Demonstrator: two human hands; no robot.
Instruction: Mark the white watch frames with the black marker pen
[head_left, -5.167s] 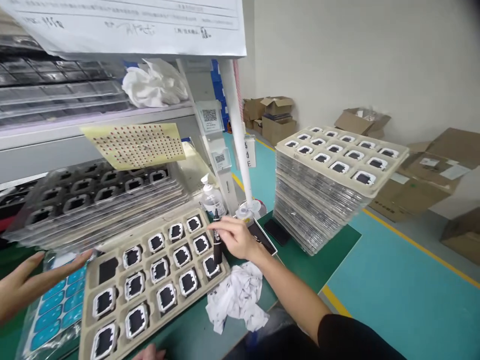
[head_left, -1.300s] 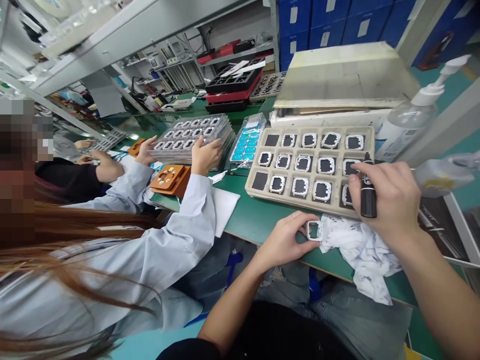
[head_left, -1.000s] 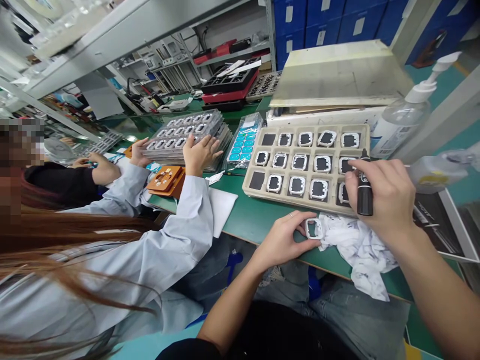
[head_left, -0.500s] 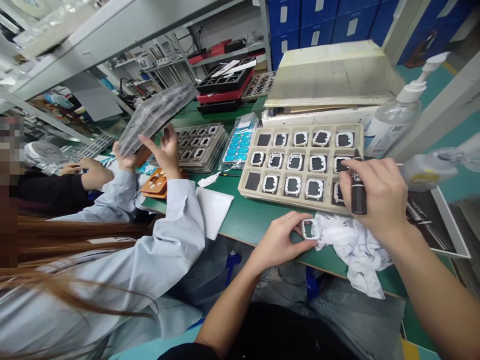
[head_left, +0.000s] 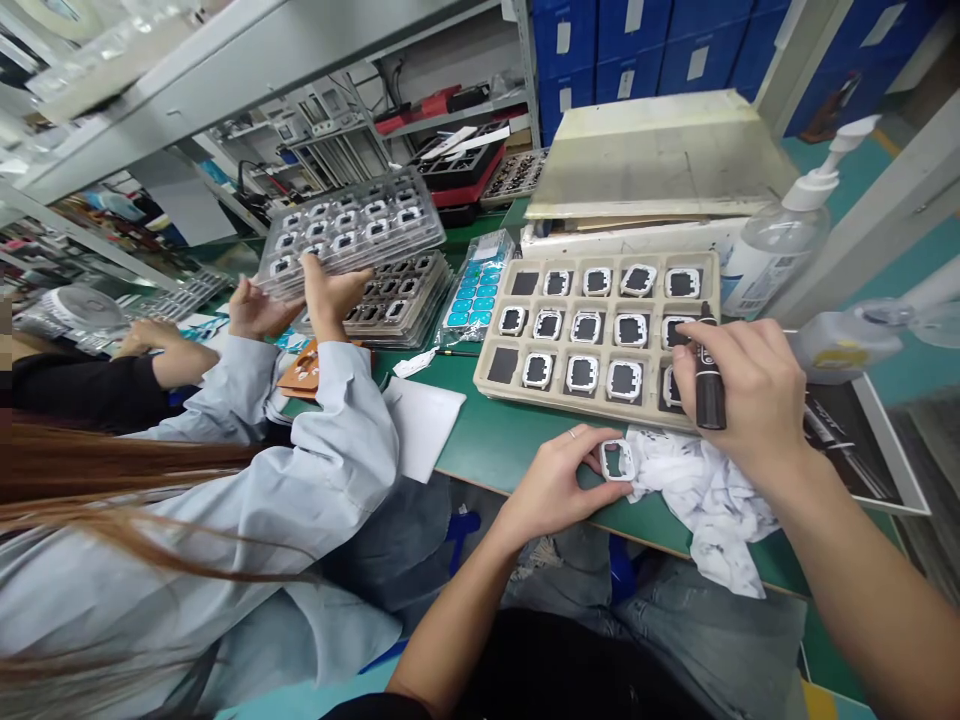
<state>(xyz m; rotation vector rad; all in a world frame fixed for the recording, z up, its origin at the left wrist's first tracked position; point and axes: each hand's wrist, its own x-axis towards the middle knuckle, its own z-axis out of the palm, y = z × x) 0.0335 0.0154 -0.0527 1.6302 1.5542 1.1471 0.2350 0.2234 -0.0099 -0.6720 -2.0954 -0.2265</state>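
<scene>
My left hand (head_left: 559, 482) pinches a white watch-case frame (head_left: 631, 460) between thumb and fingers, just in front of the tray. In my right hand (head_left: 757, 390) is a black marker pen (head_left: 709, 385), tilted over the tray's right end. That hand's fingertips reach a white frame (head_left: 675, 332) in the rightmost column; whether they grip it I cannot tell. The beige tray (head_left: 555, 403) holds several similar frames on dark pads, and two left-column pockets show only the pad. A crumpled white cloth (head_left: 694, 490) lies beside the held frame.
At left, a co-worker's hands (head_left: 322, 300) hold up a clear tray (head_left: 356, 230) of frames above stacked trays (head_left: 401, 315). A bag of blue pieces (head_left: 474, 290) lies left of my tray. A pump bottle (head_left: 780, 250) and a second bottle (head_left: 847, 340) stand right.
The co-worker's clear tray has tilted so its frames now face me. My hands keep their grip on the frame and the pen, with the view shifted slightly.
</scene>
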